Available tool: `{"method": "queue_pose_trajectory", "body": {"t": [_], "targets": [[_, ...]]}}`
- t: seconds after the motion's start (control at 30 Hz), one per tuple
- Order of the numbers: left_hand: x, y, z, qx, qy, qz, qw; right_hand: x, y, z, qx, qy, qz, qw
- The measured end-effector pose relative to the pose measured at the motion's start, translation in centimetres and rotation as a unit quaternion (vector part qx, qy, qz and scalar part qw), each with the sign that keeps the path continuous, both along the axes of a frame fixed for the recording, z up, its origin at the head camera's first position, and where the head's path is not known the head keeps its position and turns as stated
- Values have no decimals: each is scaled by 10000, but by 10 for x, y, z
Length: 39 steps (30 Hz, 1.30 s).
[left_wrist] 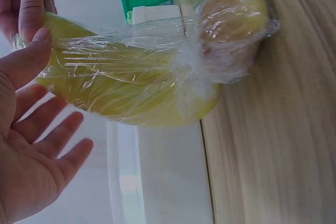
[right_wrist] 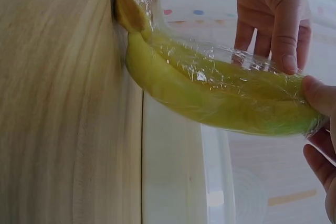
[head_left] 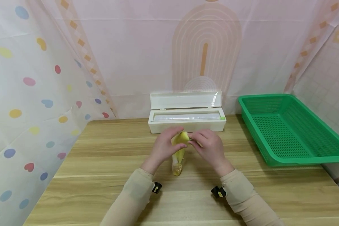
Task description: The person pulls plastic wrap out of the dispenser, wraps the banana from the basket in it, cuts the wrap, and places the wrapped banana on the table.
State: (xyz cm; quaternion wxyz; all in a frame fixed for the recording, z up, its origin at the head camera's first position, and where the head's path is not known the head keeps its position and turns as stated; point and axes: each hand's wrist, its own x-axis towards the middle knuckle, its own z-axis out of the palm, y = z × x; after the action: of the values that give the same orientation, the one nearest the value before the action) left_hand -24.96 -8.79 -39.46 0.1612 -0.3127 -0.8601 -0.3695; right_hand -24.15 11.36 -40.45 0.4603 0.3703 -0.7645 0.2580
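Bananas point(head_left: 181, 147) wrapped in cling film point(right_wrist: 202, 74) are held with the brown stem end point(left_wrist: 233, 17) low, on or just above the table, and the tips raised. My left hand point(head_left: 167, 145) holds them near the tips, thumb on one side and forefinger on the other. In the left wrist view, its other fingers point(left_wrist: 58, 150) are spread loosely. At the tips, my right hand point(head_left: 210, 146) pinches with thumb and fingers, where the film gathers. Its exact hold is partly hidden in the head view.
Behind the hands stands a white cling film dispenser point(head_left: 186, 127) with its lid point(head_left: 183, 100) raised and a roll point(head_left: 186, 117) inside. A green plastic basket point(head_left: 271, 153) is at the right of the wooden table point(head_left: 107, 175). Patterned cloth point(head_left: 135, 56) hangs around the back and sides.
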Motion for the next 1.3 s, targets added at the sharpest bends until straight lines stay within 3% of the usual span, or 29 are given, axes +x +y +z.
{"method": "queue_pose_trajectory", "body": {"t": [0.13,0.5,0.7,0.83,1.1,1.3], "targets": [[1,0,-3,108,271,-61,9996,0,-1,-1,42,14,172,9998],[1,-1,-10,789,335,-51,9963,3,-1,2,158,-342,411,9984],[1,-3,-12,1011,312,-12,9944,1,9,6,0,-614,861,9944],[2,-5,-12,1126,330,-33,9931,-1,18,9,181,-642,1146,9912],[2,-7,-13,1243,210,-94,9920,-2,20,7,805,-556,766,9923],[2,-6,-15,1359,279,-208,9901,-2,17,10,655,-345,906,9931]]}}
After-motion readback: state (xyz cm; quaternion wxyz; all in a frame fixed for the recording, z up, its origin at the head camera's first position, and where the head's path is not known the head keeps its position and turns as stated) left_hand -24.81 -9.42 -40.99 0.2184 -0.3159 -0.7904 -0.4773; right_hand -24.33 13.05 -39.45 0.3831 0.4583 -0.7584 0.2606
